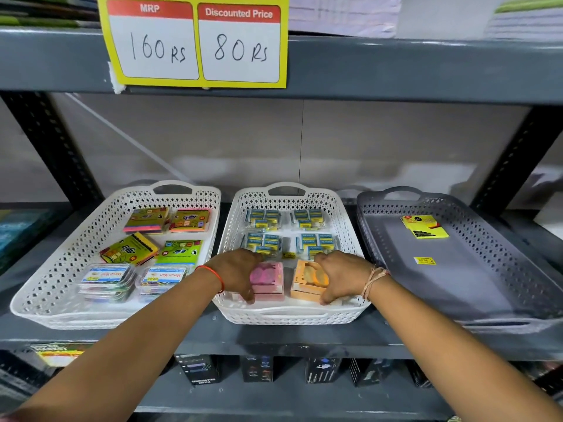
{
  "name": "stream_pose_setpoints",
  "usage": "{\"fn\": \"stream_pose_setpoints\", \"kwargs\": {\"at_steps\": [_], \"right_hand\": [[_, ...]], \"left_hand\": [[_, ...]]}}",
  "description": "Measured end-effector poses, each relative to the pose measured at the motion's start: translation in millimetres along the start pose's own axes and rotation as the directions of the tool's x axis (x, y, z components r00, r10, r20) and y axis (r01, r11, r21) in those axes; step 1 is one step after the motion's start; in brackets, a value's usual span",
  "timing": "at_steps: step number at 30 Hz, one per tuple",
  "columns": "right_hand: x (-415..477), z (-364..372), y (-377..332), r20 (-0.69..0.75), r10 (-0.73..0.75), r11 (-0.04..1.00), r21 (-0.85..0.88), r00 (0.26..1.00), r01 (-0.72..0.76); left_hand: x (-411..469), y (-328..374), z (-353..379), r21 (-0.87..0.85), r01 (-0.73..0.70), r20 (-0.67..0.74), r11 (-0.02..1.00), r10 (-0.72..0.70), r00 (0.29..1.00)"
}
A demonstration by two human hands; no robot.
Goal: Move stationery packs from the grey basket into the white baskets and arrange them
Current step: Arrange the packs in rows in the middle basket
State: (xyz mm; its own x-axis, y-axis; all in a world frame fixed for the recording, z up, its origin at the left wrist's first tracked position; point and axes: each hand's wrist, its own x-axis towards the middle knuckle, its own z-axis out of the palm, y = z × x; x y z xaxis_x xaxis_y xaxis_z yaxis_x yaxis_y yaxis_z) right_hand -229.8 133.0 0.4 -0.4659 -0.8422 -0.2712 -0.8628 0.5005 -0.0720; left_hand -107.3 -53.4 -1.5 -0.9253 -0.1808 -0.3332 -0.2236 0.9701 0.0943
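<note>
Three baskets stand in a row on a grey shelf. In the middle white basket (344, 214), my left hand (234, 271) grips a pink pack (269, 278) and my right hand (341, 274) grips an orange pack (307, 280), side by side at the front. Behind them lie several blue-and-yellow packs (289, 229). The left white basket (39, 287) holds green and yellow packs (166, 236) and clear boxes (106, 280). The grey basket (518, 269) on the right holds a yellow pack (425, 226) and a small yellow label (424, 260).
A yellow price sign (195, 41) hangs from the shelf (426, 68) above. Black perforated uprights (45, 147) frame the bay on both sides. Dark boxes (320, 370) stand on the lower shelf beneath the baskets. Stacked paper goods sit on the top shelf.
</note>
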Motion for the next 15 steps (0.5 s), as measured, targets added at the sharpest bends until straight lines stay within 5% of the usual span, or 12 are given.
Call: {"fn": "stream_pose_setpoints", "kwargs": {"at_steps": [11,15], "right_hand": [[3,-4,3,0.066,-0.024,1.000,0.017,0.998,0.023],[-7,-7,7,0.002,-0.065,0.990,0.124,0.998,0.064]], "left_hand": [[-2,-1,3,-0.026,-0.018,-0.056,0.999,0.017,0.998],[-25,-1,0,-0.163,-0.057,-0.230,0.985,0.018,0.973]]}}
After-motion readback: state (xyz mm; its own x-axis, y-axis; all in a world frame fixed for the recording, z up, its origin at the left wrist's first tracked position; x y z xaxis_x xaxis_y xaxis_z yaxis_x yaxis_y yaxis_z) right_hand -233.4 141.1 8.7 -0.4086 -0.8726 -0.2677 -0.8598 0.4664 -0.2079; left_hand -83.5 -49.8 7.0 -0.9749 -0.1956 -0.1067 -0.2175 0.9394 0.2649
